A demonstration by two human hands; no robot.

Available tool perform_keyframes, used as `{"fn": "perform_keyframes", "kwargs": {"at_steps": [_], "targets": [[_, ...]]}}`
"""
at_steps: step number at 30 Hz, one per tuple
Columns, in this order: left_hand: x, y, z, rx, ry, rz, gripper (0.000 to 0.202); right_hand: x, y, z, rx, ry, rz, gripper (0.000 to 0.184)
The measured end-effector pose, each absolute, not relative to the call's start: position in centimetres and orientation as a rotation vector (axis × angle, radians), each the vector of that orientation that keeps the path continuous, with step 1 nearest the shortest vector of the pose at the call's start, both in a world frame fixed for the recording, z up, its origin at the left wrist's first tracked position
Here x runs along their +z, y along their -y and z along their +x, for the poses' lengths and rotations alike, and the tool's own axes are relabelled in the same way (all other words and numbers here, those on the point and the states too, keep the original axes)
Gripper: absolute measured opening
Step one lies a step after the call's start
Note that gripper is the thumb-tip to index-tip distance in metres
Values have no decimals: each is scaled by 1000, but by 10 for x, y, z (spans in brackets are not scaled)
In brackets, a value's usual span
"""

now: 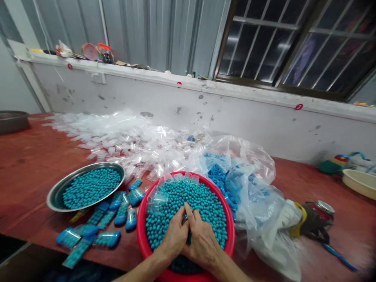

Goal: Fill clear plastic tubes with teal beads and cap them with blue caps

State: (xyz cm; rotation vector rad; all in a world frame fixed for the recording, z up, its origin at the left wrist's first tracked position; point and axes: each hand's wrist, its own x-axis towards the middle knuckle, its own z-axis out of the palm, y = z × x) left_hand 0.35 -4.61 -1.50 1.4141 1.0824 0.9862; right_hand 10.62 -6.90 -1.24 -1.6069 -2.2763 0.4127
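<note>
Over a red basin (141, 231) of small teal balls (205, 199), my left hand (175, 231) and my right hand (202, 235) meet with fingers closed together. Between them shows a sliver of something dark, mostly hidden by the fingers; its kind cannot be made out. Several empty clear plastic cases (158, 199) lie on the balls along the basin's far left rim. Left of the basin, several filled clear cases with blue caps (107, 239) lie in a loose pile, teal balls showing inside.
A steel bowl (54, 201) of teal balls stands at left. Behind spreads a heap of clear empty cases (132, 137). On the right, a plastic bag (252, 203) holds blue caps (219, 176). Farther right are a jar with a metal lid (324, 207), a blue pen-like stick (339, 256) and a cream basin (360, 184).
</note>
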Motion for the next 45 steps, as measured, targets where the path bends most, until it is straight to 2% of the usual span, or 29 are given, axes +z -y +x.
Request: {"fn": "perform_keyframes", "kwargs": {"at_steps": [6,12,14,18,22,27,30,35,38,41,45], "targets": [[9,50,-49,900,-1369,1819,33,1,64,112,587,2330,-1450,91],[23,41,-146,578,-2274,2171,38,-1,51,126,526,2319,-1561,58],[16,39,-151,467,-2384,2345,39,-5,51,127,503,2340,-1559,52],[-10,31,-125,393,-2066,2584,35,-7,54,128,437,2404,-1585,45],[-32,15,-102,356,-1860,2597,35,-2,43,139,276,2371,-1876,44],[-22,2,-80,57,-1605,2442,31,-1,7,158,229,2173,-2071,31],[-11,-1,-57,-3,-1503,2273,23,-7,-14,158,299,2103,-2080,30],[-12,-10,-19,65,-1462,2125,22,-19,-24,140,480,2052,-1991,33],[-17,-12,-7,114,-1372,2012,25,-19,-14,130,529,2059,-1877,28],[-23,-9,-8,235,-1324,1562,33,-11,2,124,530,2086,-1742,24],[-29,-4,-18,516,-1079,905,49,11,13,134,387,2190,-1488,32]]}}
